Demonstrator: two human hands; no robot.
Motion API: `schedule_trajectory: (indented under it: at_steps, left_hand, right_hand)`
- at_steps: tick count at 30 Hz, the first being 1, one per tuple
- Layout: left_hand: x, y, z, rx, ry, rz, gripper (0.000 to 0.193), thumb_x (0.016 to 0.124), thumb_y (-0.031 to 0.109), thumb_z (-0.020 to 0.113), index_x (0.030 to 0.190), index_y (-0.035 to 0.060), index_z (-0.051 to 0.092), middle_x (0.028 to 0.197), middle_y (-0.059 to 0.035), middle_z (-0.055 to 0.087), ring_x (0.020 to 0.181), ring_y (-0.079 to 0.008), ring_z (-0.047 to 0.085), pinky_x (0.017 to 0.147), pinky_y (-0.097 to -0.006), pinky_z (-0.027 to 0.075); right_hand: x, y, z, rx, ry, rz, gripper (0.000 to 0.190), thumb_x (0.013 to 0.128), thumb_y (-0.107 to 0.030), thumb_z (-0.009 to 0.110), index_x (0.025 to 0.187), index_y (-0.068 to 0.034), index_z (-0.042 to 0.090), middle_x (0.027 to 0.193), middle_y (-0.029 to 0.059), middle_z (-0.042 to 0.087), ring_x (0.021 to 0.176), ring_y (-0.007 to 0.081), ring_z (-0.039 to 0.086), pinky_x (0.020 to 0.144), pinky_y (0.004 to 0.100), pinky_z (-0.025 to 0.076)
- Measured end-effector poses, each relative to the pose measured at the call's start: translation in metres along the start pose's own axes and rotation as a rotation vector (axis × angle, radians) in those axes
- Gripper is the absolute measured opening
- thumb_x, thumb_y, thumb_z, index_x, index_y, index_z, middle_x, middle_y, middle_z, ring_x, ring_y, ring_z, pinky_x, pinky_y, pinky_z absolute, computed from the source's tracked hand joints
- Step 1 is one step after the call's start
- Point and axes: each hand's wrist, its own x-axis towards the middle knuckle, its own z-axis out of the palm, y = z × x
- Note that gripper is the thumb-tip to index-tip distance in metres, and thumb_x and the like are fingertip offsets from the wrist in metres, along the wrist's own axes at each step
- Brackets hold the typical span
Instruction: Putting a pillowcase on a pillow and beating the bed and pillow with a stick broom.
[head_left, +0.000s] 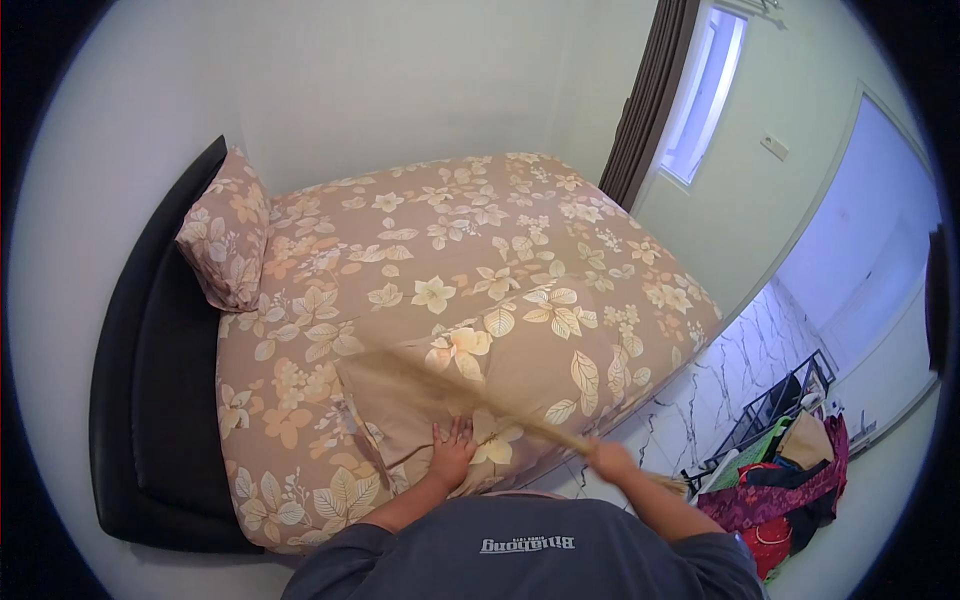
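My right hand (611, 460) is closed around a straw-coloured bundle that looks like a stick broom (517, 412). Its blurred thin end fans out over a floral pillow (555, 360) lying flat on the near side of the bed. A short end of the bundle sticks out behind my right hand. Flat on the pillow's near part rests my left hand (453, 454), fingers spread and holding nothing. A matching brown floral sheet (420, 217) covers the mattress. Another floral pillow (227, 240) leans against the black headboard (180, 360).
To the right, a black metal rack (780, 397) stands with a pile of clothes (787, 480) at its near end. Marble-patterned floor (697, 397) runs between bed and rack. A brown curtain (649, 105) hangs beside a narrow window (705, 97); a doorway (862, 232) lies further right.
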Motion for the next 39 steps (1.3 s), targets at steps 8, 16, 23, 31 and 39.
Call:
schedule_trajectory:
  at_steps: [8,16,23,31,39]
  left_hand:
    - [0.010,-0.007,-0.004,0.225,0.149,0.042,0.018,0.080,0.012,0.040,0.092,0.0086,0.051,0.136,-0.0123,0.032,0.130,-0.0309,0.018,0.097,-0.0646,0.003]
    - [0.020,-0.013,-0.010,0.178,0.073,-0.004,0.014,0.080,0.011,0.041,0.090,0.0066,0.050,0.136,-0.0132,0.032,0.130,-0.0315,0.018,0.097,-0.0640,0.004]
    - [0.032,-0.016,-0.026,0.141,0.071,-0.039,0.012,0.081,0.012,0.044,0.089,0.0051,0.050,0.135,-0.0142,0.033,0.130,-0.0321,0.019,0.097,-0.0635,0.006]
    - [0.043,-0.021,-0.030,0.166,-0.007,-0.137,0.011,0.081,0.009,0.045,0.089,0.0040,0.049,0.136,-0.0134,0.031,0.129,-0.0331,0.019,0.095,-0.0649,0.011]
    - [0.058,-0.005,-0.054,0.180,-0.120,-0.277,0.040,0.083,0.013,0.044,0.122,0.0020,0.039,0.136,-0.0102,0.032,0.129,-0.0298,0.020,0.097,-0.0606,0.017]
  right_hand:
    - [0.043,0.137,-0.009,0.202,0.417,0.367,0.032,0.085,-0.030,0.043,0.094,-0.002,0.057,0.088,0.0234,0.058,0.084,0.0390,0.056,0.073,0.0459,0.043]
    - [-0.015,-0.003,0.007,0.250,-0.030,-0.042,0.031,0.080,-0.031,0.050,0.101,-0.009,0.051,0.088,0.0198,0.058,0.085,0.0362,0.056,0.073,0.0457,0.043]
    - [0.028,0.167,0.051,0.398,0.436,0.519,0.031,0.083,-0.029,0.048,0.087,0.000,0.055,0.078,0.0225,0.060,0.077,0.0384,0.058,0.067,0.0466,0.044]
    - [0.016,0.078,0.035,0.541,0.171,0.071,0.032,0.081,-0.033,0.049,0.097,-0.006,0.050,0.083,0.0206,0.059,0.081,0.0381,0.057,0.071,0.0471,0.044]
    - [0.036,0.173,0.075,0.437,0.118,0.282,0.027,0.080,-0.030,0.051,0.090,-0.005,0.052,0.077,0.0190,0.059,0.076,0.0370,0.057,0.067,0.0458,0.044]
